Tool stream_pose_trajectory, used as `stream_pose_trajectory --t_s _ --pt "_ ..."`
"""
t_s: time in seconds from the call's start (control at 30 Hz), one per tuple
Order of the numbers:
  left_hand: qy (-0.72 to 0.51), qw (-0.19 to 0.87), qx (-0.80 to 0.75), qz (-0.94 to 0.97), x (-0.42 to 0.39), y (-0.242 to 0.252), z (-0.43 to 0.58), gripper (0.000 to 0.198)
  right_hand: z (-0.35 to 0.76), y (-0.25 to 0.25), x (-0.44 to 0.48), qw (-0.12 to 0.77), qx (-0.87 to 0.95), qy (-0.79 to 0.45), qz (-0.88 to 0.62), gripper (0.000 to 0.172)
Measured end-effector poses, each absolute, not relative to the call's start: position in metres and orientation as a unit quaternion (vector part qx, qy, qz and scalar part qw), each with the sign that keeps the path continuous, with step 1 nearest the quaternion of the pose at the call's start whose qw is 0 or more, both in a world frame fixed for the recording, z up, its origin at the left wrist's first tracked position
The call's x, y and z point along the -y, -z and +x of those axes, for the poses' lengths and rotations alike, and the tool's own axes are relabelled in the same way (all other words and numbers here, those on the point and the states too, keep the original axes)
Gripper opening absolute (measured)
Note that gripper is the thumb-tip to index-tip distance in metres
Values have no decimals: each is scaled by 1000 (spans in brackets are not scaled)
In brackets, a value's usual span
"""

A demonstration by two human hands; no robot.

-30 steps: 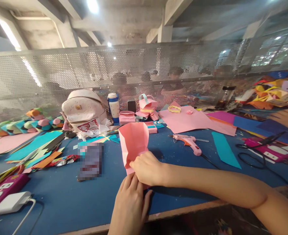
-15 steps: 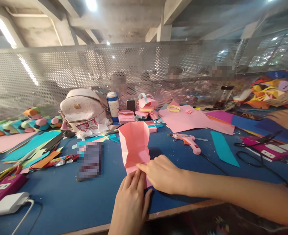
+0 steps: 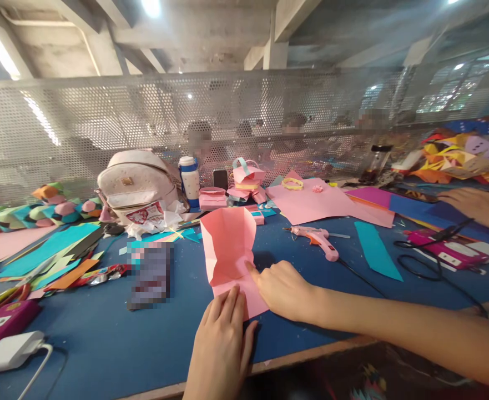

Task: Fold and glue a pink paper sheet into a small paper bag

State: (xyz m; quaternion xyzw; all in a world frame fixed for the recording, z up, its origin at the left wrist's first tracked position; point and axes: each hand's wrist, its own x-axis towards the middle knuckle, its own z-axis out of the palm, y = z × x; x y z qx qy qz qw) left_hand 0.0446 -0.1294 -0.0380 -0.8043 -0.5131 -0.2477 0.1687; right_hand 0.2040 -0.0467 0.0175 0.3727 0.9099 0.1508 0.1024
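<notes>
A pink sheet of folded paper point(image 3: 230, 244) stands before me on the blue table, its back and side panels raised and its near flap lying flat. My left hand point(image 3: 221, 330) rests on that flap's left part, fingers stretched out and thumb apart. From the right, my right hand point(image 3: 283, 289) reaches over with its index finger extended, the tip touching the paper at the right-hand fold. The other fingers of this hand are curled, and its thumb is hidden. Behind and to the right lies a pink glue gun point(image 3: 317, 239).
A white backpack point(image 3: 138, 183), a bottle point(image 3: 189, 180) and pink paper boxes point(image 3: 246, 180) line the mesh divider. Coloured paper and scissors point(image 3: 40, 266) lie left. Power strips point(image 3: 446, 250) with cables sit at both sides. Another person's hand point(image 3: 475, 203) is at far right.
My right index finger has slid from the middle of the fold up and to the right. More of the near flap shows now. My left hand stays nearly in place.
</notes>
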Motion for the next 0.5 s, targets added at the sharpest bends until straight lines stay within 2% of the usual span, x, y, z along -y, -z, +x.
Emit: stream_pose_trajectory --t_s 0.3,0.5 --pt "249 173 512 -803 129 37 46 36 196 -22 41 124 -912 -132 368 62" --pt "256 186 504 -803 129 38 45 37 196 -22 46 105 -912 -107 382 64"
